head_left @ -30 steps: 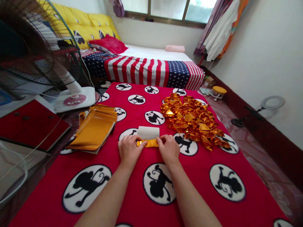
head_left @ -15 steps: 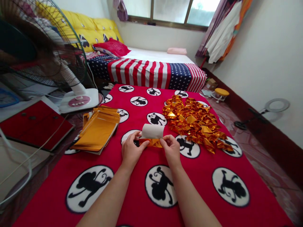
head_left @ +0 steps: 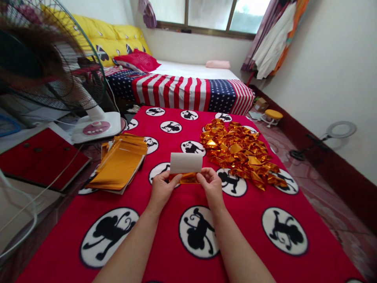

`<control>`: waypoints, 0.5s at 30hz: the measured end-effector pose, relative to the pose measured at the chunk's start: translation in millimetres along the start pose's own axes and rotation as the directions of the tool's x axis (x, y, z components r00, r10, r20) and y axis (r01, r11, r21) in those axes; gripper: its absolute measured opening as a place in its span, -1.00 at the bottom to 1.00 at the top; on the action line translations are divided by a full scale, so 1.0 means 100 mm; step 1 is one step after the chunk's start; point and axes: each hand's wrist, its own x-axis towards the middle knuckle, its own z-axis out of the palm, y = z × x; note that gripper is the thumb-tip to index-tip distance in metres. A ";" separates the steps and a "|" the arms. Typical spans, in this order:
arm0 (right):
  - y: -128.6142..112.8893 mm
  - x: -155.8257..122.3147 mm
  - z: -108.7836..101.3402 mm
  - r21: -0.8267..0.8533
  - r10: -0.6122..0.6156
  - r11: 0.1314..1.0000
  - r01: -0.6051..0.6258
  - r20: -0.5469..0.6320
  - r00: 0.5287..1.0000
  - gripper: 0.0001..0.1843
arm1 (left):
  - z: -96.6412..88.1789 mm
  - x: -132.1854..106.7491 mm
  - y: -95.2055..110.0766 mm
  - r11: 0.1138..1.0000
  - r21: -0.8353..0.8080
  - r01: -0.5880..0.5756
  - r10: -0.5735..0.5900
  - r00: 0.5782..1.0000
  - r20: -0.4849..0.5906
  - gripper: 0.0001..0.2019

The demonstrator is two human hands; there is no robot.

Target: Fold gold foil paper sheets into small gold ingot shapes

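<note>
Between my two hands is a sheet of gold foil paper (head_left: 186,162), its white back standing up and its lower edge folded over to show a shiny gold strip. My left hand (head_left: 162,189) pinches the left end of the fold, thumb on the gold. At the right end, my right hand (head_left: 211,185) grips the same fold between thumb and fingers. A stack of flat gold foil sheets (head_left: 119,163) lies to the left. On the right is a heap of folded gold foil pieces (head_left: 240,151).
Everything lies on a red cloth (head_left: 153,251) with black monkey figures in white circles. A running fan (head_left: 97,127) stands at the left beside a dark red panel (head_left: 44,155). Beyond is a bed (head_left: 176,92); a yellow stool (head_left: 273,114) and a ring light (head_left: 341,129) are at the right.
The white part of the sheet now stands straighter and looks wider. My left hand has shifted its thumb slightly left along the fold; both hands keep hold.
</note>
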 end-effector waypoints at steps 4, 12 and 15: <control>0.01 0.00 0.02 -0.020 -0.001 1.000 0.002 0.049 0.999 -0.76 | 0.04 -0.01 -0.02 0.997 -0.078 0.007 -0.008 1.000 -0.008 -0.72; -0.01 -0.02 0.01 0.047 0.022 0.999 -0.024 0.053 0.998 -0.82 | 0.05 -0.03 -0.06 0.975 -0.161 0.151 -0.135 0.986 0.102 -0.69; -0.02 -0.02 0.02 0.049 0.031 0.998 -0.033 0.053 0.998 -0.81 | 0.06 -0.02 -0.04 0.962 -0.196 0.191 -0.172 0.979 0.111 -0.67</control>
